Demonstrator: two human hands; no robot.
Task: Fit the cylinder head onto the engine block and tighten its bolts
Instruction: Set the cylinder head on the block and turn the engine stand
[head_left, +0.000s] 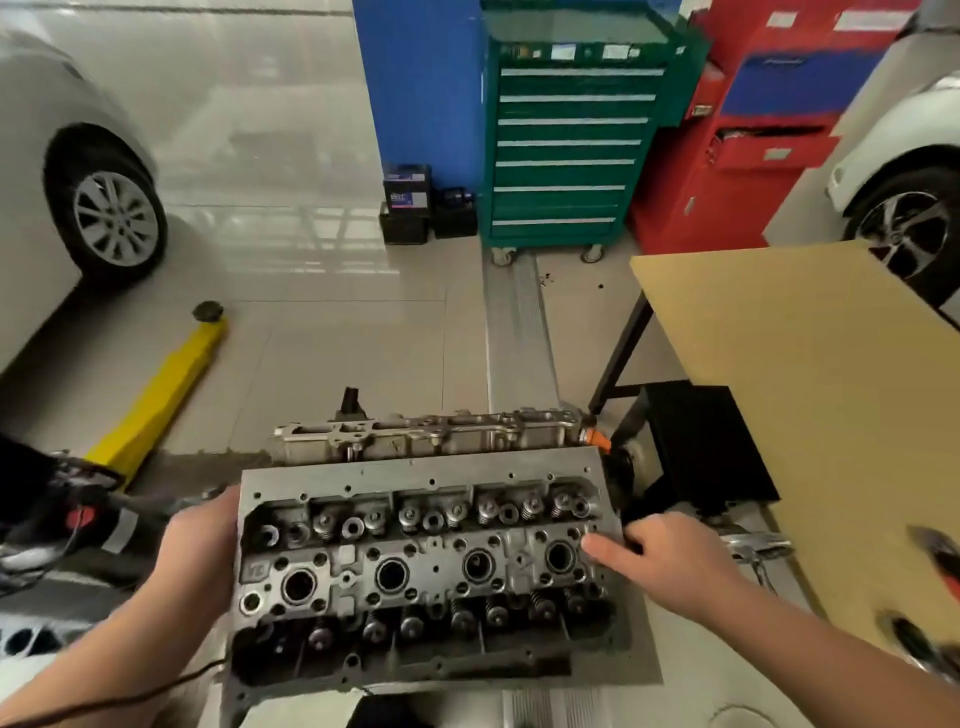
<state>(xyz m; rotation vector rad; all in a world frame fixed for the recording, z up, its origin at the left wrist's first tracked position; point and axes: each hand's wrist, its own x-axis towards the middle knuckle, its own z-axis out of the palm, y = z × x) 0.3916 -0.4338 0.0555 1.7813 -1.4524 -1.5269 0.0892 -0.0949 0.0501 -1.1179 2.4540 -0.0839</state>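
Observation:
The grey cylinder head (426, 566) lies flat in front of me, valve springs and several round plug wells facing up. My left hand (200, 551) grips its left edge, fingers hidden under the casting. My right hand (670, 558) rests at the right end, its index finger stretched out onto the top face near the last well. Behind the head, another long metal engine casting (431, 436) runs left to right. No bolts or wrench show in either hand.
A cardboard-topped table (810, 395) stands at the right, with blurred tools near its front edge. A yellow lift arm (161, 395) lies on the floor at left. A green tool cabinet (566, 140), red cabinet and two cars stand farther back.

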